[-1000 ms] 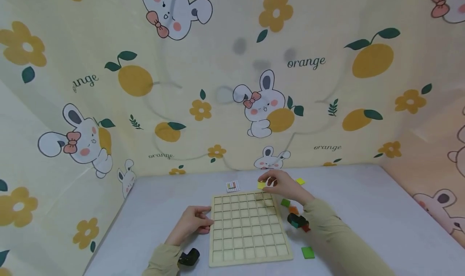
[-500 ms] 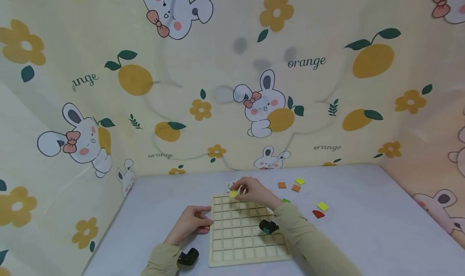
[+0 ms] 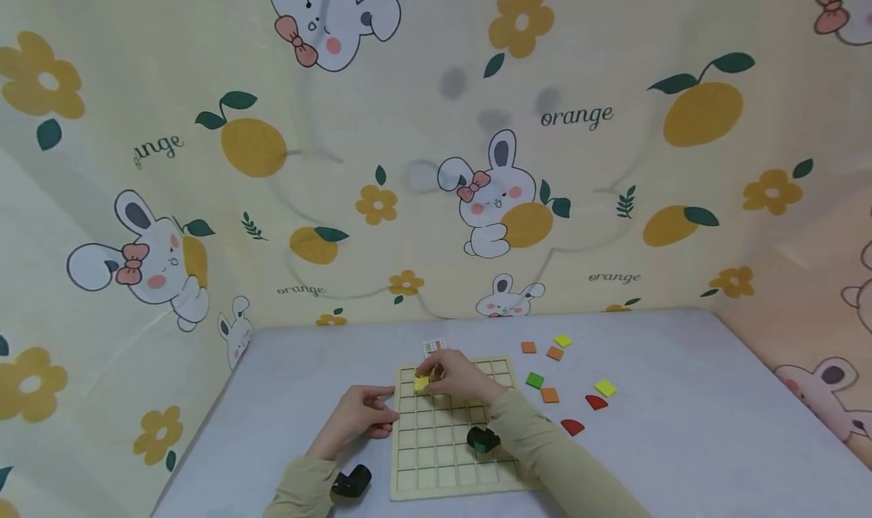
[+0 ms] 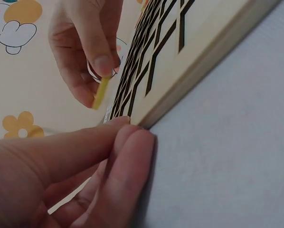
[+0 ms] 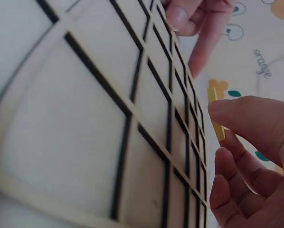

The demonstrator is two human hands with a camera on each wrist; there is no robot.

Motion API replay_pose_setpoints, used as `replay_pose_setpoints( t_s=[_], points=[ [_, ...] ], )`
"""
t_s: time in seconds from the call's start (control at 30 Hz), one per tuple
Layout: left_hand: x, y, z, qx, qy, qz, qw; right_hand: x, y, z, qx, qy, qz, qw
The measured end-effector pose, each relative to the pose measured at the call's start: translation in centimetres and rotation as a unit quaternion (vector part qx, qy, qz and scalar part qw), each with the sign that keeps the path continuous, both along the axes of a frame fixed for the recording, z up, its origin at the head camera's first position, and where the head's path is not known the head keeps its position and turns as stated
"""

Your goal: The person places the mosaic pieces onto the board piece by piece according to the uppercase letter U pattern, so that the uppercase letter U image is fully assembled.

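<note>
My right hand [image 3: 462, 378] pinches a thin yellow square tile [image 3: 421, 385] between thumb and fingers, over the top-left squares of a pale wooden grid board [image 3: 425, 478]. In the right wrist view the tile [image 5: 219, 131] stands on edge, apart from the board's surface. The left wrist view also has the tile [image 4: 100, 93] tilted just above the grid. My left hand [image 3: 361, 412] holds the board's left edge, thumb and index finger at the rim and the other fingers curled below. The right hand and sleeve hide part of the grid.
Right of the board lie orange tiles [image 3: 528, 347], a green tile [image 3: 534, 380], yellow tiles [image 3: 605, 388] and red quarter-round pieces [image 3: 596, 402]. A small patterned card [image 3: 434, 346] lies behind the board, partly covered by the right hand. A printed cloth backs the table.
My right hand has carried the yellow tile leftward from the board's far right edge, then slightly nearer, to the top-left squares. The left hand has stayed at the board's edge.
</note>
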State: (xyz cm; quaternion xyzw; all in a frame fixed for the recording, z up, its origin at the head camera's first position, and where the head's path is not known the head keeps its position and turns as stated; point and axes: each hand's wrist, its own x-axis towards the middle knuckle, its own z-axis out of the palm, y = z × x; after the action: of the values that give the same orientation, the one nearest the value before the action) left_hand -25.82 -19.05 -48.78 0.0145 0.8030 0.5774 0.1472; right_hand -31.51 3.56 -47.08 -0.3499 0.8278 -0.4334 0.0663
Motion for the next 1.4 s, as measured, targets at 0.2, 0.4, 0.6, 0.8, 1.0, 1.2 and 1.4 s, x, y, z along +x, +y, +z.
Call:
replay_pose_setpoints(
  t_s=[0.2,0.4,0.6,0.8,1.0,1.2,1.4],
  points=[
    [0.1,-0.1,0.0,0.002,-0.003,0.001,1.0000,-0.5,-0.6,-1.2,0.018,-0.003,-0.018,0.9997],
    [0.0,0.0,0.1,-0.001,-0.005,0.002,1.0000,-0.4,-0.7,-1.4,0.028,0.003,-0.033,0.9991],
    [0.1,-0.1,0.2,-0.003,-0.008,0.003,1.0000,-0.3,-0.7,-1.5,0.031,0.005,-0.043,0.9986],
    [0.1,0.0,0.3,-0.007,-0.013,0.007,0.9999,-0.2,-0.8,-1.4,0.032,0.008,-0.048,0.9983],
    [0.0,0.1,0.4,-0.007,-0.007,0.010,0.9999,-0.2,-0.7,-1.2,0.031,0.008,-0.049,0.9983],
    [0.1,0.0,0.3,-0.005,0.006,0.005,1.0000,-0.3,-0.7,-1.4,0.042,-0.001,-0.058,0.9974],
    [0.2,-0.1,0.2,-0.005,0.006,0.001,1.0000,-0.2,-0.7,-1.3,0.034,-0.004,-0.056,0.9978]
  ],
)
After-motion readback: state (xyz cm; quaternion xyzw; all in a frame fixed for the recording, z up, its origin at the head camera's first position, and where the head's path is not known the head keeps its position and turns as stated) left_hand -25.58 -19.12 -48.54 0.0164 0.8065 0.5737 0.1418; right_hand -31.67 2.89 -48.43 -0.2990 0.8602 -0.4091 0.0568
